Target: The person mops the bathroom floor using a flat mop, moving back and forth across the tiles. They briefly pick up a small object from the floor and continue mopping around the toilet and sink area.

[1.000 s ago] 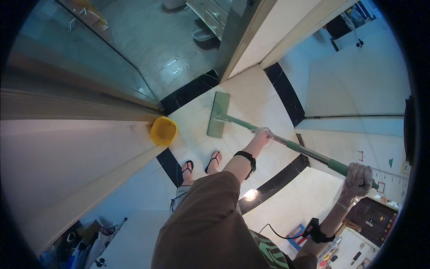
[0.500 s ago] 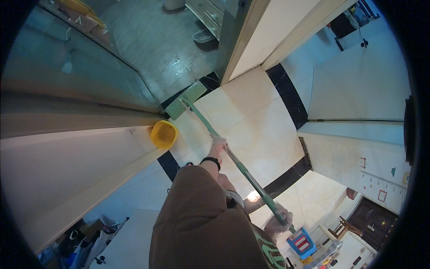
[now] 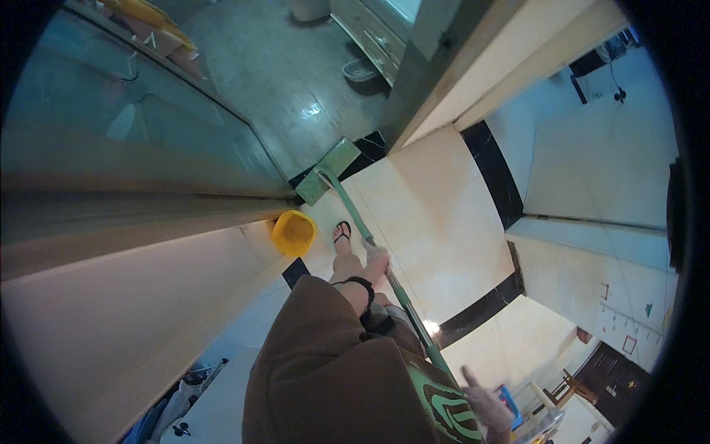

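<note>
The left hand (image 3: 377,257) has its grip clamped on a green flat mop (image 3: 403,297), whose head (image 3: 340,157) lies across a black doorway strip (image 3: 370,149) near a yellow bucket (image 3: 295,231). The right hand's (image 3: 488,407) grip cannot be told.

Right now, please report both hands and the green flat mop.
Left hand closed on green pole; right hand open beside it. Green rectangular mop head over black threshold. Yellow rounded bin close by.

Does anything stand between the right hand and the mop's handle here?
Nothing visible does. The right hand is near the lower mop handle, though the shirt alongside may hide the handle's end. The left hand grips the handle nearer the mop head.
</note>
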`<state>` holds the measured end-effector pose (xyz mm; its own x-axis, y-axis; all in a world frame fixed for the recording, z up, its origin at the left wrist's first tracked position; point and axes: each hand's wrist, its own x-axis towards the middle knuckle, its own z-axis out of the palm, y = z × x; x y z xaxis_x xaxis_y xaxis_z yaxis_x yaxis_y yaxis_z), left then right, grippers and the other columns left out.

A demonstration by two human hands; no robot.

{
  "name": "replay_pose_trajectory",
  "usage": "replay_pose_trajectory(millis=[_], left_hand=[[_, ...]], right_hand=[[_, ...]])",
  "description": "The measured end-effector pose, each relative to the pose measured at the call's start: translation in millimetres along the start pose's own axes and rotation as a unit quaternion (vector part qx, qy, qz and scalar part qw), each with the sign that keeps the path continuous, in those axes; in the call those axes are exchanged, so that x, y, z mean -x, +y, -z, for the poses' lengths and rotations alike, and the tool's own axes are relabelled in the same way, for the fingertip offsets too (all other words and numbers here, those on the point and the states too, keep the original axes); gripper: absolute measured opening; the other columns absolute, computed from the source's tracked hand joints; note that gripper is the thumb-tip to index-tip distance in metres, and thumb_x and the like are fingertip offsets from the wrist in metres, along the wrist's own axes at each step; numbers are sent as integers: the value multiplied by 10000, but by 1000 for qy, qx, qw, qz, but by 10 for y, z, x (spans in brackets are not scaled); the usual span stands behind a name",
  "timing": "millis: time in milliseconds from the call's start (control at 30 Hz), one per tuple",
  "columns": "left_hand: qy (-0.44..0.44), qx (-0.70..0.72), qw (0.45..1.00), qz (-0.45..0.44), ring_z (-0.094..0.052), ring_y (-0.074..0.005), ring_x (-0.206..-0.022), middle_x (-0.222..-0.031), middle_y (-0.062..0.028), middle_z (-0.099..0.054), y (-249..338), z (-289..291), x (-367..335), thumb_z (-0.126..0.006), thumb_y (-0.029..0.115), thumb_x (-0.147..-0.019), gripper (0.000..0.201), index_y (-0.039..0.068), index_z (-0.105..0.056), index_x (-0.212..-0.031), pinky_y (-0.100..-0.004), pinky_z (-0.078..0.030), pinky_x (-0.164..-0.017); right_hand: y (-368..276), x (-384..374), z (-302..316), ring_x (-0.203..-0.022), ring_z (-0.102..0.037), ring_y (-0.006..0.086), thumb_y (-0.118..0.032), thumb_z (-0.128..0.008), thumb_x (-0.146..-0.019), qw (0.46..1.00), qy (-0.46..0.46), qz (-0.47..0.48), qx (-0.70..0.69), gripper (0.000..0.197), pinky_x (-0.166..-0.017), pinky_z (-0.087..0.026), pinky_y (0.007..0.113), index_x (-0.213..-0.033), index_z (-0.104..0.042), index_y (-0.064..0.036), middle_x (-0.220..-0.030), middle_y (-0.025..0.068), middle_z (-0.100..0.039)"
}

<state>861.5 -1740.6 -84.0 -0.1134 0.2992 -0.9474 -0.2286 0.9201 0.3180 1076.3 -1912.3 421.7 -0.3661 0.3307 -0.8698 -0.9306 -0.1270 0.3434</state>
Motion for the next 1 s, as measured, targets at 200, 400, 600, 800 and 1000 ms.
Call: replay_pose_trajectory(millis=[200, 400, 600, 800, 1000], left_hand=[[18, -70, 996, 49, -616, -282, -678, -706, -107, -608, 525, 32, 299, -637, 253, -805, 175, 80, -627, -785, -439, -473, -542], [78, -110, 990, 47, -627, -274, -699, -748, -107, -638, 1609, 139, 15, -650, 185, -786, 116, 72, -656, -812, -421, -477, -571], [117, -165, 978, 59, -638, -266, -721, -790, -106, -669, 2889, 517, -632, -663, 117, -766, 91, 65, -685, -838, -404, -481, -599], [91, -304, 942, -111, -661, -274, -806, -834, -80, -693, 3615, 900, -1636, -613, 165, -806, 178, 77, -701, -933, -509, -486, -692], [22, -207, 961, -180, -662, -276, -781, -832, -70, -694, 4101, 1236, -3014, -593, 348, -858, 322, 68, -684, -987, -501, -513, -621]], right_hand=[[256, -437, -418, -1398, -341, 252, -131, -615, -933, 639, 137, 105, 750, 595, -1125, -308, 353, -1471, -368, -74, -1496, 138, -393], [543, -842, -1217, -1418, -310, 197, -117, -627, -931, 626, 198, 96, 748, 584, -1136, -280, 319, -1463, -391, -79, -1516, 108, -378], [872, -1757, -2040, -1367, -357, 180, -177, -616, -952, 590, 115, 85, 794, 616, -1099, -295, 301, -1482, -333, -39, -1498, 115, -393], [1039, -2364, -2889, -1039, -561, 168, -278, -598, -959, 549, 39, 89, 830, 659, -883, -448, 278, -1510, -288, -94, -1252, 99, -552], [1143, -3370, -3480, -589, -466, 56, -235, -581, -966, 717, 19, 1, 696, 661, -492, -401, 186, -1531, -246, -160, -843, -12, -521]])
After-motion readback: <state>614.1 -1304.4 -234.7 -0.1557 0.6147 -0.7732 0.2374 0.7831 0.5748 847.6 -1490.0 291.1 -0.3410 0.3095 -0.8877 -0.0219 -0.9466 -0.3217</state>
